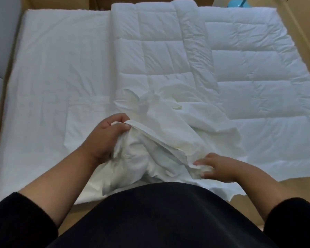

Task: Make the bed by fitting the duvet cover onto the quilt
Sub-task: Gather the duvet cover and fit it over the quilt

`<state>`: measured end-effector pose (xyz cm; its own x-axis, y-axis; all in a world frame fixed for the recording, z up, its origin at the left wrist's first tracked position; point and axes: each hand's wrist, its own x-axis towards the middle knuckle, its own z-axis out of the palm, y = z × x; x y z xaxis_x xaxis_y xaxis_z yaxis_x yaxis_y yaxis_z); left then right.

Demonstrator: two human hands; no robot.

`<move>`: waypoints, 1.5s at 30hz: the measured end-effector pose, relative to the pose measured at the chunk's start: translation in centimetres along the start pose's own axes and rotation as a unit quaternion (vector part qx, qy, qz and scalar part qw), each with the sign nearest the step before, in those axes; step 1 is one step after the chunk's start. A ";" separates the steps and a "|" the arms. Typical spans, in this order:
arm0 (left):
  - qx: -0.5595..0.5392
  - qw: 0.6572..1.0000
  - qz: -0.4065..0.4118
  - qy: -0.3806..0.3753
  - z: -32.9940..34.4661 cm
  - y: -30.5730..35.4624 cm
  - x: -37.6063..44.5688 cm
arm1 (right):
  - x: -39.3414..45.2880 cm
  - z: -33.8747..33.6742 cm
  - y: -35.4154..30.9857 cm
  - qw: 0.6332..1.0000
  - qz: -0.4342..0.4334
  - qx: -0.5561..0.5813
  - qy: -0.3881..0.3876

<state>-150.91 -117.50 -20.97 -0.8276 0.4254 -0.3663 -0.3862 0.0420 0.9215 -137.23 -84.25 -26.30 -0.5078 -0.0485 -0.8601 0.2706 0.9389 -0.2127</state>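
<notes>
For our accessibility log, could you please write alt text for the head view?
Two bare hands, left hand and right hand, grip a bunched white fabric duvet cover over a white stitched quilt partly folded on a white mattress.

The person wears a black top (159,217) with black sleeves (20,221) pushed up, forearms bare.

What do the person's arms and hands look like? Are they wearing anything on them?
Both arms wear black sleeves pushed up, so the forearms are bare. The left sleeve and right sleeve match the black top. The left hand and right hand are bare: no gloves, rings or watch show.
</notes>
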 end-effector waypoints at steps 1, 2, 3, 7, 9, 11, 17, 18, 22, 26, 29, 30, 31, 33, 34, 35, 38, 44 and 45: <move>0.001 1.000 -0.004 0.012 -0.9 0.7 0.0 | 1.0 0.6 0.4 0.997 0.041 -0.021 -0.055; 0.023 1.000 -0.009 0.017 -1.6 1.1 -0.1 | 1.9 1.1 0.7 0.993 0.079 -0.016 -0.082; 0.059 0.998 -0.014 0.016 -2.1 1.2 -0.1 | 2.8 1.3 0.9 0.992 0.103 0.006 -0.076; 0.158 0.987 -0.037 -0.011 -2.8 0.6 -0.9 | 6.1 0.9 0.0 0.976 0.059 0.169 0.127; 0.158 0.985 -0.057 -0.031 -2.5 0.3 -1.8 | 7.5 0.4 -1.7 0.967 0.010 0.177 0.184; 0.163 0.982 -0.077 -0.057 -2.2 0.2 -2.9 | 8.9 0.2 -3.3 0.967 -0.018 0.154 0.204; 0.186 0.970 -0.131 -0.091 -2.3 0.4 -5.5 | 14.4 1.9 -5.9 0.980 -0.025 -0.010 0.198; 0.193 0.969 -0.138 -0.073 -2.5 0.2 -5.7 | 15.2 2.1 -5.9 0.982 -0.017 -0.011 0.190; 0.183 0.970 -0.159 -0.007 -3.5 -0.7 -6.2 | 18.0 3.0 -4.8 0.959 0.016 0.162 0.231; 0.150 0.971 -0.174 0.058 -4.1 -1.5 -6.6 | 19.2 1.7 -5.8 0.903 0.025 0.390 0.176; 0.139 0.971 -0.182 0.074 -4.5 -1.8 -7.0 | 19.4 1.0 -6.6 0.822 0.051 0.544 0.164; 0.134 0.971 -0.184 0.074 -4.6 -2.0 -7.1 | 19.7 1.0 -6.5 0.828 0.063 0.530 0.174; 0.130 0.971 -0.187 0.074 -4.7 -2.1 -7.3 | 19.8 1.2 -6.4 0.857 0.076 0.478 0.178; 0.128 0.970 -0.193 0.072 -4.8 -2.3 -7.7 | 19.7 1.9 -6.2 0.922 0.089 0.319 0.201; 0.131 0.969 -0.197 0.066 -4.9 -2.4 -7.7 | 19.4 2.3 -6.2 0.936 0.080 0.270 0.210; 0.137 0.968 -0.203 0.060 -5.0 -2.5 -7.7 | 19.4 2.7 -5.7 0.944 0.073 0.243 0.212; 0.138 0.966 -0.213 0.056 -4.5 -2.5 -7.5 | 19.5 2.6 -4.0 0.941 0.079 0.238 0.229; 0.163 0.961 -0.211 0.077 -4.5 -2.5 -7.3 | 18.2 0.3 -3.8 0.935 0.013 0.167 0.313; 0.158 0.961 -0.208 0.086 -4.6 -2.6 -7.3 | 17.4 -0.5 -4.3 0.928 -0.006 0.185 0.322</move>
<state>-145.75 -124.87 -21.25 -0.6936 0.1579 -0.7028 -0.5779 0.4605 0.6738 -147.59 -88.94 -40.12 -0.8637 0.2682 -0.4267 0.4645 0.7524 -0.4671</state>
